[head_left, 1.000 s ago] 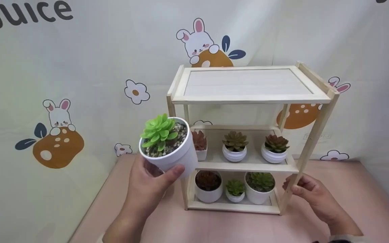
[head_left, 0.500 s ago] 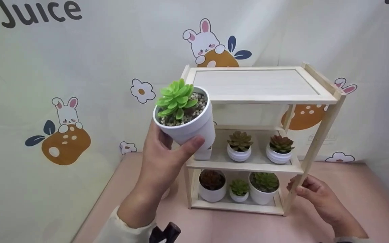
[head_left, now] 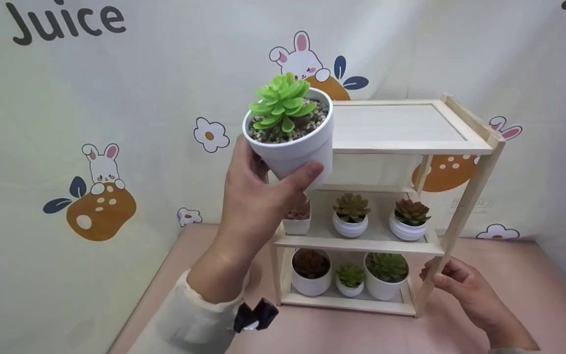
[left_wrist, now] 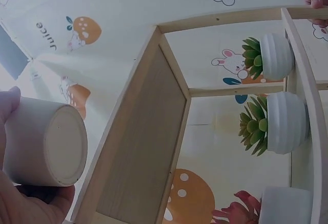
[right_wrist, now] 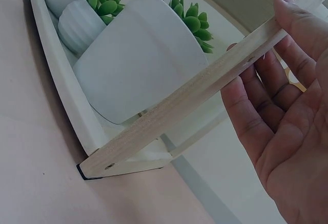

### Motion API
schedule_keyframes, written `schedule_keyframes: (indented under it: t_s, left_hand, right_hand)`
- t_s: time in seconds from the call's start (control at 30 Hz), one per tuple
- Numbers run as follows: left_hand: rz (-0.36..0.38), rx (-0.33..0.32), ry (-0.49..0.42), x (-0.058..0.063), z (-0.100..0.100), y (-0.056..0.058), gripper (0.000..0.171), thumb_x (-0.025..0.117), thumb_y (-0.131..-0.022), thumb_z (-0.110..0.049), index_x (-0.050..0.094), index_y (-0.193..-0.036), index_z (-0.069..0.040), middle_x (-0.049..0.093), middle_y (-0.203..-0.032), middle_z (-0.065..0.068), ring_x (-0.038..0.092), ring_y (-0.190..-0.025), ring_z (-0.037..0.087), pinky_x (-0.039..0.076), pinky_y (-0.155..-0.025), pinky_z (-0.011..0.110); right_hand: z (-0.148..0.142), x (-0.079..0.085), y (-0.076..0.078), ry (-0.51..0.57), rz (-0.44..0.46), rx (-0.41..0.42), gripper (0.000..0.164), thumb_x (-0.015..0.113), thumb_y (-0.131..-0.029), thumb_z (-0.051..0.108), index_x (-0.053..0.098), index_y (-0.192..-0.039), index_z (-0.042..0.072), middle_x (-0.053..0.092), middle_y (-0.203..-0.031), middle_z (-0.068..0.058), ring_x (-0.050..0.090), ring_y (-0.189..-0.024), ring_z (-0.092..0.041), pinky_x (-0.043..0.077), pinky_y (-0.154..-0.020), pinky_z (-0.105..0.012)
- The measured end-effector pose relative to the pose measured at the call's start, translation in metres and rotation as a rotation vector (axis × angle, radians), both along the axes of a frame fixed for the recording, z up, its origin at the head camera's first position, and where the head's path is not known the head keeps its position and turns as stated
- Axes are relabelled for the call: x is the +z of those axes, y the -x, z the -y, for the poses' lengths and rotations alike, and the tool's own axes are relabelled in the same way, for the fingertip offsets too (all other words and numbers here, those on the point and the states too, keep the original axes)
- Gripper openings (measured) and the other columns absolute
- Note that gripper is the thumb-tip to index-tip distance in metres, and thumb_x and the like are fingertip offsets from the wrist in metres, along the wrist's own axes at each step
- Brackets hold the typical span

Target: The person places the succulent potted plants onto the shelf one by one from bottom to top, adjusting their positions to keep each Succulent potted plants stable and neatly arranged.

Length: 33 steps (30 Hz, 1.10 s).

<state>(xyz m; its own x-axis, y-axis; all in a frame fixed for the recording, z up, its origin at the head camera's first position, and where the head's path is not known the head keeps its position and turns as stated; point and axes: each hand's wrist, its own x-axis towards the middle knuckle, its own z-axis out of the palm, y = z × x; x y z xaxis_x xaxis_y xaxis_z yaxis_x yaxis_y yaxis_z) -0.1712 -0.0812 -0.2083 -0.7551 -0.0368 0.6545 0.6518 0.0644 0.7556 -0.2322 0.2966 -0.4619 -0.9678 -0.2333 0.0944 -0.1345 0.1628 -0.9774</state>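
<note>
My left hand (head_left: 256, 196) grips a white pot with a bright green succulent (head_left: 283, 103), raised and tilted in front of the top board's left end. In the left wrist view the pot's round base (left_wrist: 66, 144) shows, apart from the wooden shelf (left_wrist: 138, 131). Low on the shelf's front right post (head_left: 465, 211), my right hand (head_left: 469, 290) holds the wood between thumb and fingers. In the right wrist view the fingers (right_wrist: 251, 111) lie against that post, close to a large white pot (right_wrist: 143, 55) on the bottom tier.
The middle tier bears a reddish succulent in a square pot (head_left: 297, 226), partly behind my left hand, and two in round pots (head_left: 351, 226) (head_left: 408, 228). Several potted succulents, including a brown-red one (head_left: 311, 282), stand on the bottom tier. A printed curtain (head_left: 165, 73) hangs behind the pink table (head_left: 352, 334).
My left hand has lifted the potted succulent up and to the right, from beside the middle tier to top-board height. The right hand keeps its hold on the post.
</note>
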Motion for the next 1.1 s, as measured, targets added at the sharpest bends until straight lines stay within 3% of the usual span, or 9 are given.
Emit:
schedule_keyframes:
  t_s: [0.13, 0.27, 0.43, 0.73, 1.1]
  left_hand:
    - [0.024, 0.044, -0.013, 0.007, -0.006, 0.003, 0.08, 0.084, -0.074, -0.03, 0.039, -0.137, -0.014, 0.054, -0.126, 0.001, 0.056, -0.115, 0.014, 0.044, -0.104, 0.03]
    - [0.058, 0.089, -0.003, 0.017, -0.012, -0.003, 0.078, 0.083, -0.075, -0.029, 0.04, -0.136, -0.01, 0.054, -0.125, 0.003, 0.056, -0.114, 0.014, 0.046, -0.1, 0.03]
    - [0.102, 0.152, 0.07, 0.03, -0.018, -0.006, 0.082, 0.084, -0.074, -0.031, 0.038, -0.138, -0.008, 0.052, -0.127, 0.002, 0.054, -0.115, 0.012, 0.046, -0.098, 0.029]
    - [0.151, 0.315, 0.26, 0.03, -0.019, 0.021, 0.091, 0.076, -0.069, -0.063, 0.041, -0.137, -0.014, 0.053, -0.118, -0.006, 0.054, -0.102, 0.005, 0.049, -0.086, 0.024]
    - [0.206, 0.368, 0.379, 0.04, -0.017, 0.027, 0.085, 0.073, -0.065, -0.069, 0.051, -0.128, -0.017, 0.06, -0.111, -0.009, 0.058, -0.097, 0.003, 0.051, -0.084, 0.023]
  right_hand:
    - [-0.001, 0.002, 0.0, 0.0, -0.016, 0.017, 0.028, 0.051, -0.099, 0.009, 0.049, -0.119, -0.01, 0.066, -0.106, -0.004, 0.065, -0.102, -0.014, 0.052, -0.089, -0.026]
    - [-0.001, 0.003, 0.0, -0.001, -0.026, 0.024, 0.028, 0.051, -0.099, 0.009, 0.049, -0.119, -0.011, 0.066, -0.106, -0.004, 0.065, -0.102, -0.014, 0.052, -0.089, -0.026]
    - [-0.001, 0.004, 0.002, -0.012, -0.011, 0.006, 0.028, 0.052, -0.099, 0.01, 0.05, -0.12, -0.009, 0.066, -0.107, -0.004, 0.065, -0.103, -0.015, 0.052, -0.09, -0.026]
    - [0.0, 0.002, 0.003, 0.003, 0.004, 0.013, 0.031, 0.052, -0.099, 0.011, 0.048, -0.121, -0.01, 0.066, -0.105, 0.0, 0.065, -0.103, -0.014, 0.052, -0.09, -0.027]
    - [0.001, 0.0, 0.0, 0.016, -0.025, 0.015, 0.027, 0.05, -0.099, 0.007, 0.048, -0.119, -0.012, 0.066, -0.103, 0.001, 0.065, -0.101, -0.014, 0.053, -0.089, -0.027]
